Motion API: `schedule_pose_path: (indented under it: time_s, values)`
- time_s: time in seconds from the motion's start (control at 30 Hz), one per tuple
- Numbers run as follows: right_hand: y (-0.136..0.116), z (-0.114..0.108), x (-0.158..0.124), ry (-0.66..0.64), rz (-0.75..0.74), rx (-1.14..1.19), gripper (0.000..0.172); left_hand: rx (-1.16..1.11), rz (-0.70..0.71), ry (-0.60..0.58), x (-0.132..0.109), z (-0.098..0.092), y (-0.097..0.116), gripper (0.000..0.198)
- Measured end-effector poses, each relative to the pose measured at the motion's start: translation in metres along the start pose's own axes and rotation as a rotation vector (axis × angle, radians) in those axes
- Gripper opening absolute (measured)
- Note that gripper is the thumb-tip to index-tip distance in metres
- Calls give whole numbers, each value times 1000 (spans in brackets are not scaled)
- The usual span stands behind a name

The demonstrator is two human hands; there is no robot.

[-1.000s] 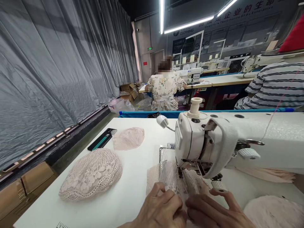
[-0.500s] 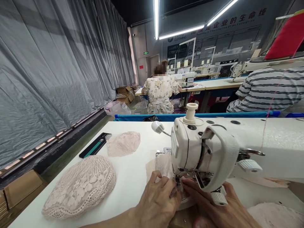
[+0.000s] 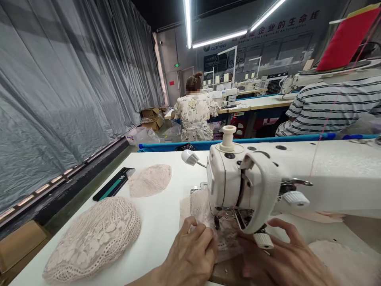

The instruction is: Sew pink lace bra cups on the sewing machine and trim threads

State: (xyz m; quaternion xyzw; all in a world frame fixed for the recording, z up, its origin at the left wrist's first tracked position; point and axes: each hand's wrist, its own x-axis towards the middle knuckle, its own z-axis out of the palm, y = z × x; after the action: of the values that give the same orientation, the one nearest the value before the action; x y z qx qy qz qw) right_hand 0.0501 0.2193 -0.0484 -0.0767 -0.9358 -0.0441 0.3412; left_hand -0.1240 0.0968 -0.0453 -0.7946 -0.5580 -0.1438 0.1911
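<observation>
A piece of pale pink lace fabric (image 3: 228, 234) lies under the needle area of a white sewing machine (image 3: 229, 178). My left hand (image 3: 193, 248) is closed on the lace just left of the presser foot (image 3: 217, 222), fingers curled and pressed together. To the right of the needle, my right hand (image 3: 285, 252) reaches behind the machine's white padded lever (image 3: 269, 190). One of its fingers arches up beside the white knob (image 3: 263, 240). The other fingers reach the lace's right edge, but their tips are hidden and blurred.
Left on the white table are a lacy bundle (image 3: 98, 242), a flat lace piece (image 3: 150, 180) and a black-and-green packet (image 3: 113, 184). More pink fabric (image 3: 342, 260) lies at right. Two people sit ahead, one in a floral top (image 3: 195, 115), one in stripes (image 3: 330, 107).
My right hand has shifted away from the needle, and one finger has lifted. More lace shows between the hands. The whole view has swung slightly right.
</observation>
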Motion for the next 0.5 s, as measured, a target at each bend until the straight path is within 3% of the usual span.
schedule_pose_path:
  time_s: [0.27,0.37,0.43,0.5]
  values:
    - [0,-5,4,57,35,-87,60,35,14,52,-1,3,1,5]
    - [-5,-6,0,-93,-30,-4,37,50,1,38,-2,4,3,6]
    - [-7,-3,-6,-204,-132,18,32,52,-20,20,-3,3,5,8]
    - [-7,3,-12,-211,-159,14,29,58,-43,19,-4,3,7,12]
